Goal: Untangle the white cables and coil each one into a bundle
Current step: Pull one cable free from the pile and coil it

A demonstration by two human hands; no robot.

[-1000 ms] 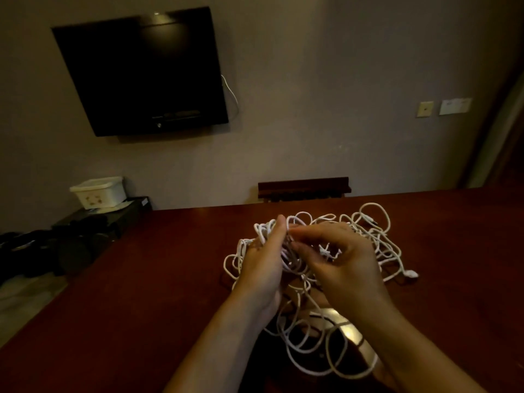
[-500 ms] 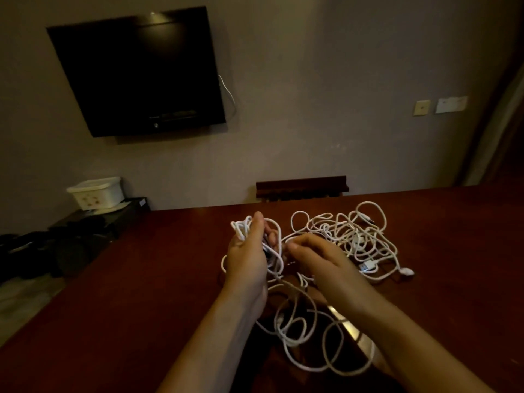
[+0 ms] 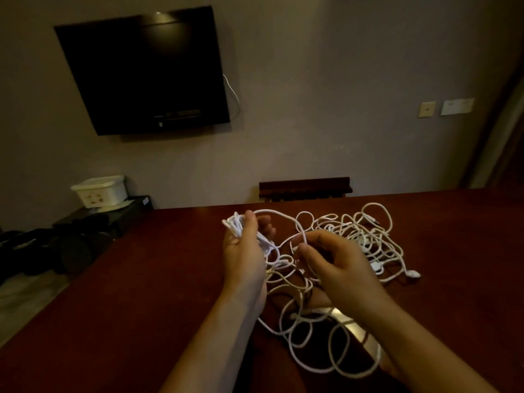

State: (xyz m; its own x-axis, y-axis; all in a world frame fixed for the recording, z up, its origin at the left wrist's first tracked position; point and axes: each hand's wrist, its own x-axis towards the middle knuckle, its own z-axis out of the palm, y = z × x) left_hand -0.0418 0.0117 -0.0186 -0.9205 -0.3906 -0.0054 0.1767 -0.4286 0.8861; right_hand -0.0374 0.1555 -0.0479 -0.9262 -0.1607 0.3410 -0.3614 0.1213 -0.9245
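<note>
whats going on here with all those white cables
A person is sorting a tangle of white cables on a dark red table. The left hand grips a gathered bunch of loops, while the right hand pinches a strand leading from it. Most of the cable lies loose and tangled; nothing is coiled yet.

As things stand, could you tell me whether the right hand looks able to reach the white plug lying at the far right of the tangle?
Probably yes. The plug lies in the open on the table, with nothing over it, but the right hand is pinching a cable loop and would have to let go first.
</note>
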